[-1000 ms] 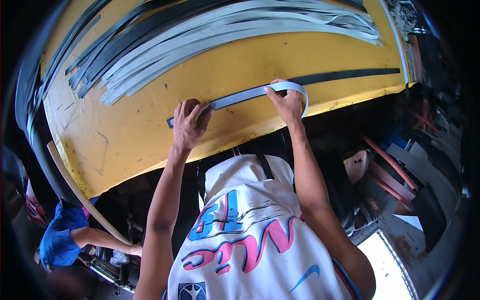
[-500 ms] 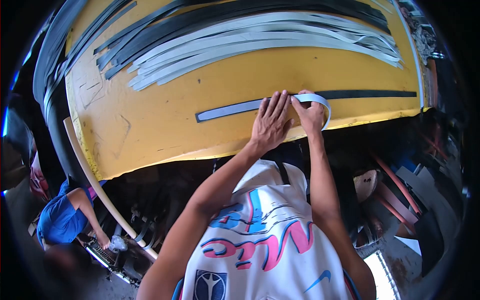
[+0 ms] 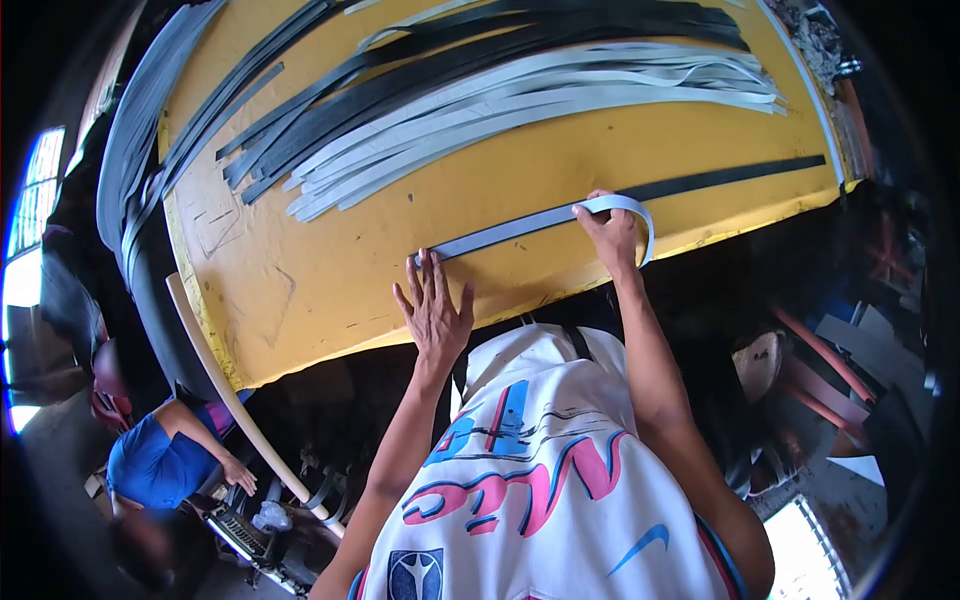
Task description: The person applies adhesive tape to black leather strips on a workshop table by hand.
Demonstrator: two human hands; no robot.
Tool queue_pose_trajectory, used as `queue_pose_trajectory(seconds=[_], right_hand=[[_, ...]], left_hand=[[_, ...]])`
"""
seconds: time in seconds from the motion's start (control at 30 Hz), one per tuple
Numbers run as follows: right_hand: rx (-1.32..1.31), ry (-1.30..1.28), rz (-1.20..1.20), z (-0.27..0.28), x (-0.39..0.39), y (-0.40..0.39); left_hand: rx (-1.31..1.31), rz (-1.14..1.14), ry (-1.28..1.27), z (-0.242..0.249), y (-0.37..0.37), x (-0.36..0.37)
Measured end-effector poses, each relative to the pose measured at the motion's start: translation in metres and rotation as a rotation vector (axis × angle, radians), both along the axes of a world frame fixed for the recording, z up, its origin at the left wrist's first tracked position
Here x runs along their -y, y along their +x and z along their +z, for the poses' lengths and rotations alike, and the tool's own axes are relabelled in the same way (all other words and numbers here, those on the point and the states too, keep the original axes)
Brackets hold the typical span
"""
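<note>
Strip (image 3: 520, 229), grey on top and black beneath, lay along the near edge of the yellow surface (image 3: 330, 270). Right hand (image 3: 610, 232) pinched it where it folded back over a long black strip (image 3: 730, 176). Left hand (image 3: 435, 310) lay flat with fingers spread, fingertips touching the strip's left end. More grey strips (image 3: 520, 100) and black strips (image 3: 400, 60) lay farther back.

1. I see a scuffed yellow worktable (image 3: 330, 290) filling the upper view.
2. Beyond its left edge, a bright window (image 3: 28, 200) lets in daylight.
3. Below, the grimy floor (image 3: 850, 500) is dim, with a sunlit patch (image 3: 815, 560) at lower right.
4. A pale pipe (image 3: 240, 400) leans against the table's corner.
</note>
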State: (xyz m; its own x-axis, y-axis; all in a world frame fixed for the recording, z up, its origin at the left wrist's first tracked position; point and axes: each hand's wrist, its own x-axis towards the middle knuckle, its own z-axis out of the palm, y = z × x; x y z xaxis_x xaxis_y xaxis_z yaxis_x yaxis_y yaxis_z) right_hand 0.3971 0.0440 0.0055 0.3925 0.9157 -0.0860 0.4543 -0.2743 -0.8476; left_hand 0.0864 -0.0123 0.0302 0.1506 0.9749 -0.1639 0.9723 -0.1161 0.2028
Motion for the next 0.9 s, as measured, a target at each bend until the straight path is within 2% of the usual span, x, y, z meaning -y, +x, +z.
queue_pose_trajectory(seconds=[0.07,0.2,0.3,0.4,0.47,0.53,0.6,0.67,0.73,0.8,0.9], right_hand=[[0.042,0.053,0.029,0.001,0.000,-0.001],[0.029,0.141,-0.013,-0.015,0.004,-0.002],[0.128,0.117,0.066,-0.006,0.004,-0.001],[0.084,0.122,0.067,-0.005,0.004,0.001],[-0.001,0.095,0.054,-0.004,0.006,0.003],[-0.462,0.057,-0.046,-0.007,0.011,0.008],[-0.925,-0.029,-0.353,0.020,0.007,0.019],[-1.444,-0.040,-0.459,0.023,0.011,0.051],[-1.668,-0.088,-0.656,0.043,0.008,0.071],[-1.709,-0.025,-0.739,0.063,0.005,0.092],[-1.657,0.111,-0.616,0.080,0.002,0.139]], left_hand=[[0.050,0.043,0.009,0.000,0.019,-0.005],[0.428,-0.206,-0.018,-0.004,0.099,-0.030],[0.373,-0.251,0.058,-0.023,0.151,-0.039],[0.324,-0.161,0.109,-0.025,0.168,-0.042],[0.318,-0.186,0.053,-0.019,0.164,-0.042],[0.284,-0.175,0.068,-0.018,0.164,-0.041],[0.252,-0.202,0.055,-0.015,0.165,-0.042],[0.186,-0.193,0.054,-0.014,0.167,-0.042],[0.175,-0.199,0.052,-0.012,0.168,-0.042],[0.145,-0.183,0.025,-0.013,0.169,-0.042],[0.117,-0.205,0.015,-0.013,0.168,-0.043]])
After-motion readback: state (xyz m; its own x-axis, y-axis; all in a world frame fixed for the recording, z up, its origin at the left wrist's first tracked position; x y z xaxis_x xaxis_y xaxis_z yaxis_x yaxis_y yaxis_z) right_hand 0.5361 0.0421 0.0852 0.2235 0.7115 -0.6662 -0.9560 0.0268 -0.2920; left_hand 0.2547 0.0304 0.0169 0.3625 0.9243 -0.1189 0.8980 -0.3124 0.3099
